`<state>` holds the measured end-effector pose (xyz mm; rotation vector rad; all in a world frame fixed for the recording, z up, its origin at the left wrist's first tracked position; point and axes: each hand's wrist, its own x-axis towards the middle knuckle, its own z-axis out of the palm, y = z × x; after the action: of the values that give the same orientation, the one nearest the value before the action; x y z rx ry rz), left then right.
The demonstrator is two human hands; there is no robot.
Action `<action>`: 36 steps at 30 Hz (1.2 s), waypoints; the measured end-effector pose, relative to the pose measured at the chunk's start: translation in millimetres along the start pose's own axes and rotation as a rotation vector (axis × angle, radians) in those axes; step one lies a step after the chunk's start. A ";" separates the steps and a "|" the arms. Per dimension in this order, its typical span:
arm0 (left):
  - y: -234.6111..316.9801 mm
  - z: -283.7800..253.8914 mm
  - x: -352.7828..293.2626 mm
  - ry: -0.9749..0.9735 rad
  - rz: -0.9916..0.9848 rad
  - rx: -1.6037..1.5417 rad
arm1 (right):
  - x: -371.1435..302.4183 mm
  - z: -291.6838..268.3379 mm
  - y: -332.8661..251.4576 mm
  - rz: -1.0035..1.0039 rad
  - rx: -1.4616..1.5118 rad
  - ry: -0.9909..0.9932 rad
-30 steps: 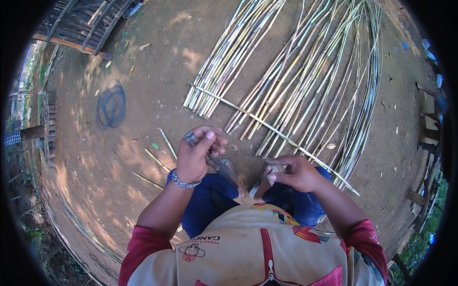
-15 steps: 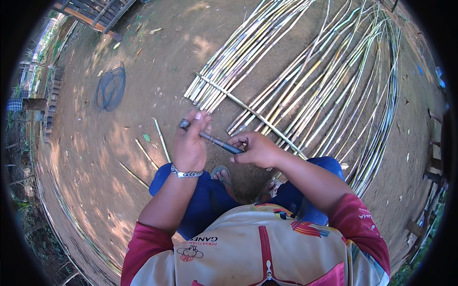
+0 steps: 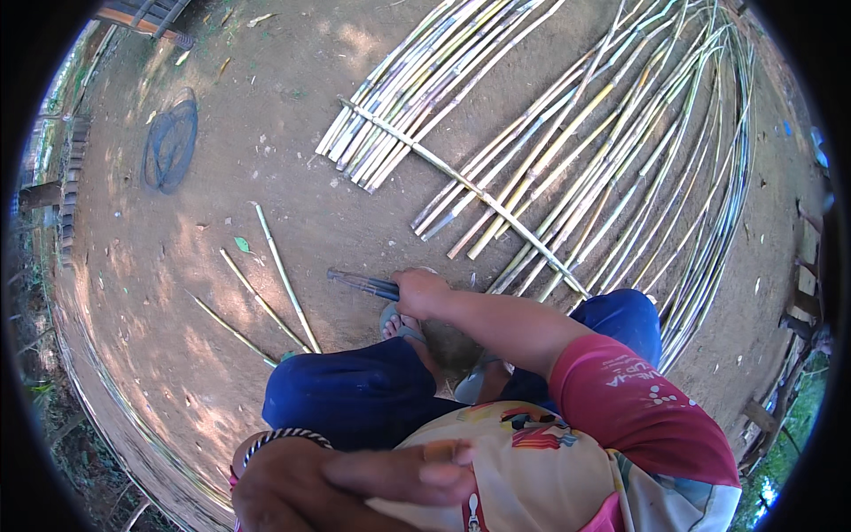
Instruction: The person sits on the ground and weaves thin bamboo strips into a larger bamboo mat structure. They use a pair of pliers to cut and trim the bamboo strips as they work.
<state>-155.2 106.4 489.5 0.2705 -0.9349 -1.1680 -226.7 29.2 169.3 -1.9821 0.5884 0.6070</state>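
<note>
My right hand (image 3: 421, 293) is closed around the dark handle of a slim, rod-like tool (image 3: 362, 283). The tool points left, just above my sandalled foot, and its far end is smeared by motion, so I cannot make out its exact kind. Close to the camera, my left hand (image 3: 306, 483) is drawn back in front of my shirt at the lower edge, a bracelet (image 3: 288, 434) at its wrist. It is blurred, with one digit pointing right and the other fingers hidden. Ahead and to the right lie many long cane stalks (image 3: 541, 168), a crosswise stalk (image 3: 465, 184) resting over their near ends.
Three short stalk pieces (image 3: 285, 277) lie on the dirt left of my knee. Farther left is a round dark net-like thing (image 3: 170, 142). A wooden slatted structure (image 3: 146, 16) stands at the far left. My bent knees (image 3: 350, 386) frame the near ground.
My left hand has let go of the tool and come back toward my body. The right hand has shifted left and slightly down with the tool. The view has turned somewhat.
</note>
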 end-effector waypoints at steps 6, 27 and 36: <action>-45.3 -13.8 -12.6 -0.419 0.056 -0.385 | 33.0 50.8 24.8 0.065 -0.051 -0.018; -58.9 -4.6 40.4 -0.845 -0.129 0.004 | -55.4 -238.0 67.8 0.175 0.703 0.666; -114.1 -77.4 76.2 -0.979 -0.487 0.324 | -285.7 -237.8 86.0 -0.113 1.244 1.206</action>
<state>-167.2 -27.7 407.7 0.1796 -2.0067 -1.6263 -456.5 -174.9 395.3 -0.9331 1.1477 -0.9699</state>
